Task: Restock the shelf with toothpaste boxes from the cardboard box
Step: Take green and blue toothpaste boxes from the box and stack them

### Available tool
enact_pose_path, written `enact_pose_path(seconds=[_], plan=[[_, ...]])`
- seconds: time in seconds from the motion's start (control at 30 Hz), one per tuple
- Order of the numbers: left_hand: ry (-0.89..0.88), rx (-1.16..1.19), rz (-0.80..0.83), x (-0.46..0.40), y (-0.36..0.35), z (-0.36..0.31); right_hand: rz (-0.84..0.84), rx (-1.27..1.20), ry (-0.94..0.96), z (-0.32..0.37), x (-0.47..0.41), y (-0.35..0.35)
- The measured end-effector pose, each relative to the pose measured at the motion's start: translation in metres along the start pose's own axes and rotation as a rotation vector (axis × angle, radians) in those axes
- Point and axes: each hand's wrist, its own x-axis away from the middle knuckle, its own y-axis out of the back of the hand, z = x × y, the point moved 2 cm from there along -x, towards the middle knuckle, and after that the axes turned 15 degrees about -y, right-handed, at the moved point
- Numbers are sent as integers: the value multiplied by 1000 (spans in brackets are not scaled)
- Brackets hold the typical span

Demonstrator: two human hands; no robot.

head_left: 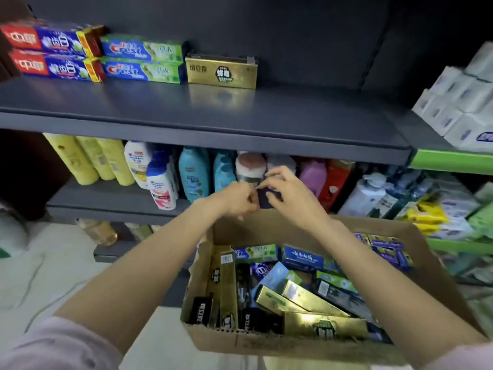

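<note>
Two hands (pixel 262 196), five shelved toothpaste boxes (pixel 221 69)

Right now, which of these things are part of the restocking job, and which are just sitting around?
Part of the job:
- cardboard box
- dark box held by left hand and right hand
- gold box
- top shelf

Just around:
- shampoo bottles
- tissue packs

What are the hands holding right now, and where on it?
Both hands, left and right, pinch a small dark box by its top end; what it is cannot be told.
</note>
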Motion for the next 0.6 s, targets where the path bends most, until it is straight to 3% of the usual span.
enact_pose_path(seconds=[0.23, 0.4, 0.5, 0.6], plan=[[103, 31, 74, -27, -78, 30, 361, 98, -205, -72, 22, -72], [185, -38, 221, -53, -140, 61, 579, 257, -392, -125, 25, -133], [206, -137, 311, -65, -177, 74, 606, 309, -455, -147, 25, -163], [195, -342, 287, -71, -198, 71, 506, 391, -446, -150, 26, -179]])
